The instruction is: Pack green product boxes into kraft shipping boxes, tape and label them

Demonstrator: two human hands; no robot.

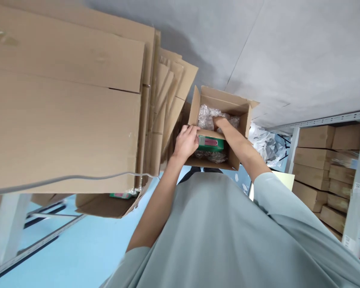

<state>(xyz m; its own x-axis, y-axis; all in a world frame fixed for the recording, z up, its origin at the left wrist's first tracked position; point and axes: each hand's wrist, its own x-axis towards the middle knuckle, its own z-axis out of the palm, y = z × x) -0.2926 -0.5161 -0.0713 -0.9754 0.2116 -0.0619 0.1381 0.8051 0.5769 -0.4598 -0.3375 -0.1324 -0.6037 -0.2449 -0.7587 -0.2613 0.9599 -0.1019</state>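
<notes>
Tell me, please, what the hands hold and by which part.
The left hand holds the green packet by one end; the right hand rests on bubble wrap, grasp unclear.

Metal shelf (324, 120) on my right carries stacked brown cartons (313, 138), touching. On my left, flattened cardboard sheets (63, 112) piled on a white-legged worktop (9, 224) over the blue floor (87, 248). What my open carton (219, 100) rests on: can't tell.
</notes>
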